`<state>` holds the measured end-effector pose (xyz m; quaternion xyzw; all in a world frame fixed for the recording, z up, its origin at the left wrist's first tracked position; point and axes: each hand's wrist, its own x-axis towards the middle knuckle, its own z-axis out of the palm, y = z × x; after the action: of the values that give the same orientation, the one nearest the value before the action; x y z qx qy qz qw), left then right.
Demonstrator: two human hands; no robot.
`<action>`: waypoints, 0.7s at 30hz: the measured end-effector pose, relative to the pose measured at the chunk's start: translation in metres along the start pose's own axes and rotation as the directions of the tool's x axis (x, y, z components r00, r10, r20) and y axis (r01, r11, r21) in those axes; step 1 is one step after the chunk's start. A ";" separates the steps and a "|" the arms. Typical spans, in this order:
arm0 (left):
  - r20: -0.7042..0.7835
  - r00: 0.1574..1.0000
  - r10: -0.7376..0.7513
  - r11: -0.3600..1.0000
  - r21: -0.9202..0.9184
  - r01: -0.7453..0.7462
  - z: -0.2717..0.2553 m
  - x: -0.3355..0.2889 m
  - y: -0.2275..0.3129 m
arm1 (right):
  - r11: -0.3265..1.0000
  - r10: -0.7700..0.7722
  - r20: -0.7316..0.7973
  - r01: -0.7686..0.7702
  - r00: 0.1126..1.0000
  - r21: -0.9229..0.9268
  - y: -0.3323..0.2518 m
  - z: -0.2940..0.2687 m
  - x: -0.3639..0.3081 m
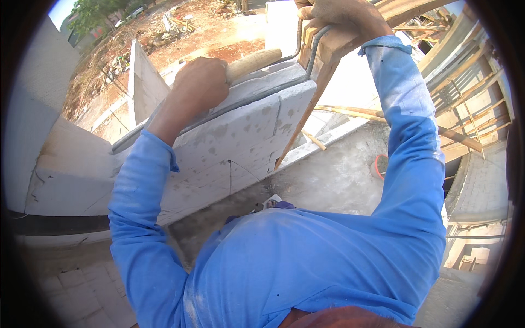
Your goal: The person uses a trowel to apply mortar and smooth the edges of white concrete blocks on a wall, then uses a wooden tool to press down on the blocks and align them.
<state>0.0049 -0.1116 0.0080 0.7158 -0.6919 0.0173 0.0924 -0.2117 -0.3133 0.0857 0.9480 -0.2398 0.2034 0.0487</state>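
Observation:
My left hand (201, 85) is closed around a thick wooden tool handle (254, 64), above the top of a white block wall (235, 136). The tool's working end cannot be made out. A bent steel bar (246, 98) runs along the wall's near top edge and turns up at the right end. Another upturned bar (299, 41) stands just behind it. My right hand (344, 16) is curled at the upper ends of these bars, against a timber post (322, 49) by the wall's end. Its fingers are partly cut off by the picture's upper edge.
Wooden poles (361, 113) lie and lean to the right of the wall. A red-rimmed bucket (379, 165) stands on the grey floor (333, 175) beyond my right arm. Another white wall piece (143, 82) rises at the left, with red earth and rubble (175, 27) outside.

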 end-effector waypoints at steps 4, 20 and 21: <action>0.095 0.995 0.034 0.999 0.018 -0.036 -0.003 0.005 0.000 | 0.987 0.119 0.176 -0.097 0.977 -0.127 -0.031 -0.027 -0.006; 0.019 0.999 -0.047 0.996 0.074 0.046 -0.001 -0.013 0.008 | 0.996 -0.092 0.062 0.090 0.994 0.024 -0.034 -0.017 -0.010; -0.042 0.998 -0.039 0.998 0.056 0.042 -0.013 -0.016 0.010 | 0.979 -0.202 -0.014 0.202 0.979 0.024 -0.032 -0.017 -0.011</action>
<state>-0.0047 -0.0946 0.0191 0.7315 -0.6745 0.0499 0.0864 -0.2112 -0.2771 0.0968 0.9668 -0.1396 0.2060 0.0587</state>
